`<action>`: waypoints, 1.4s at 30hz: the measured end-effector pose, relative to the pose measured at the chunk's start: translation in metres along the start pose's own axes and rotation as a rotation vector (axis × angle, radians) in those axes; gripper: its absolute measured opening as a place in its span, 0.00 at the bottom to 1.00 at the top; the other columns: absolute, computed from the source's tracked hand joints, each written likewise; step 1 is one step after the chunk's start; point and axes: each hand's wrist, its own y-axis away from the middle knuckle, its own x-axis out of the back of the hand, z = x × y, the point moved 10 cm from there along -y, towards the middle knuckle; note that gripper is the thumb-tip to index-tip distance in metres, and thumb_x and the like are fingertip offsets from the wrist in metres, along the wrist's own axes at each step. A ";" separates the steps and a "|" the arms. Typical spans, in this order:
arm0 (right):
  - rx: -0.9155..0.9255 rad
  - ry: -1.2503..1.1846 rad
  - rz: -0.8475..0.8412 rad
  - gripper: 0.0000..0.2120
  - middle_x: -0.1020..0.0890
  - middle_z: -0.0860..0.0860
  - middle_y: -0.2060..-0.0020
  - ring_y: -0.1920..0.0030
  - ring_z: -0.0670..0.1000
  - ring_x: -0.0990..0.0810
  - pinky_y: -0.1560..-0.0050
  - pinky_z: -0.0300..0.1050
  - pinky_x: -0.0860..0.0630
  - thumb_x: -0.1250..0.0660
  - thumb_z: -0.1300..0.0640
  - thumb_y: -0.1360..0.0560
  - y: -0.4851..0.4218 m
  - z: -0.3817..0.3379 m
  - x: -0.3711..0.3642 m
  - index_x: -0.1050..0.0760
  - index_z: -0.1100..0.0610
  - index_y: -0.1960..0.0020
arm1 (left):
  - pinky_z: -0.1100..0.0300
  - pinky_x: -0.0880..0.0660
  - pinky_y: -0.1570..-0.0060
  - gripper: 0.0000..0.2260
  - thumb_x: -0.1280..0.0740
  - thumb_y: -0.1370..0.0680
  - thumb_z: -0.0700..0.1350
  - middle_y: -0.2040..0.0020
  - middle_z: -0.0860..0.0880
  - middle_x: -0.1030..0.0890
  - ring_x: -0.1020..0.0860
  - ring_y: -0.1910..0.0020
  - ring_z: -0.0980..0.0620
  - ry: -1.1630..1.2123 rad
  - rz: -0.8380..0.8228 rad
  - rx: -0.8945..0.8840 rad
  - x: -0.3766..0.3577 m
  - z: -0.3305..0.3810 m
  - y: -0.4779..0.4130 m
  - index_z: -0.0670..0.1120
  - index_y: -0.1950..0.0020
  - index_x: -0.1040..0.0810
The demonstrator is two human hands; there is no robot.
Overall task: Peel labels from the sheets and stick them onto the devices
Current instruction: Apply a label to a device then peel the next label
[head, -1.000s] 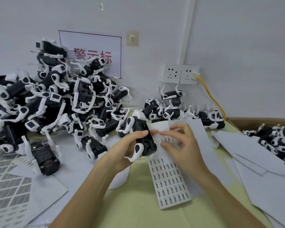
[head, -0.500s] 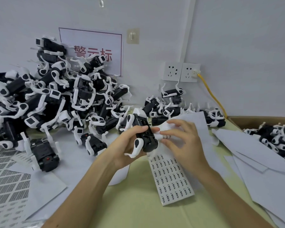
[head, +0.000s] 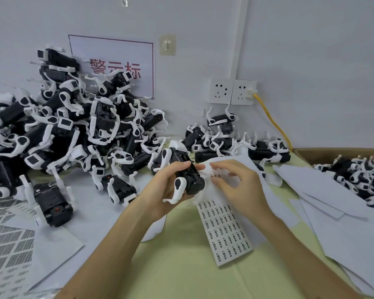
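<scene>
Gripping device (head: pixel 192 180) L-hand (head: pixel 166 190), sheet (head: pixel 225 229) R-hand (head: pixel 240 186)

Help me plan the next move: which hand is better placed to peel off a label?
Right. The right hand pinches the label sheet beside its printed labels; the left hand is busy gripping the device.

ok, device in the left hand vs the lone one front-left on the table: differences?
The held device is raised, gripped by the left hand beside the label sheet; the front-left device lies untouched on paper. The front-left device shows a red dot; the held device shows none. Both: black bodies, white legs.
</scene>
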 end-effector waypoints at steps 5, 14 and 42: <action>-0.013 0.005 0.007 0.10 0.15 0.42 0.51 0.45 0.41 0.18 0.45 0.28 0.29 0.22 0.65 0.29 0.000 0.003 0.001 0.13 0.53 0.51 | 0.60 0.19 0.54 0.15 0.29 0.25 0.52 0.51 0.44 0.15 0.16 0.54 0.48 -0.049 -0.070 0.020 -0.011 0.000 0.006 0.47 0.43 0.13; -0.064 0.007 0.020 0.08 0.15 0.42 0.54 0.48 0.43 0.17 0.49 0.35 0.27 0.21 0.65 0.30 0.001 0.008 0.002 0.18 0.54 0.60 | 0.52 0.26 0.47 0.20 0.26 0.30 0.57 0.50 0.47 0.16 0.16 0.50 0.48 -0.213 -0.102 0.009 -0.011 -0.002 0.006 0.52 0.40 0.14; -0.184 -0.326 -0.030 0.12 0.14 0.53 0.60 0.55 0.51 0.15 0.52 0.39 0.21 0.30 0.75 0.28 0.000 0.013 0.000 0.19 0.58 0.58 | 0.61 0.26 0.53 0.21 0.20 0.31 0.52 0.51 0.50 0.14 0.19 0.51 0.50 -0.195 0.337 0.003 0.037 0.000 -0.002 0.45 0.42 0.15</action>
